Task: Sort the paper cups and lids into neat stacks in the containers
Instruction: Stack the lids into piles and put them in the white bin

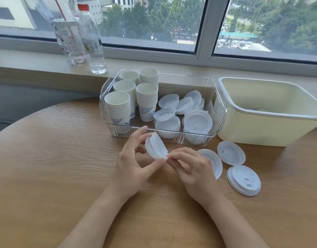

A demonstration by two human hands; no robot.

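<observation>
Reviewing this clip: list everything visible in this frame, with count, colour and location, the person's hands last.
Paper cup stacks: five, white with blue print, left side of the clear container.
Lids in container: many, translucent white, loosely piled on the right side.
Clear container: one, transparent ribbed plastic, on the table's far side.
Cream tub: one, right of the clear container.
Loose lids: three spots on the table, right of the hands.
Held lids: a few, translucent white, on edge.
Bottles: two, clear plastic, on the windowsill.
Table: wooden, round.
Left hand: holds the held lids.
Right hand: pinches their lower edge.
</observation>
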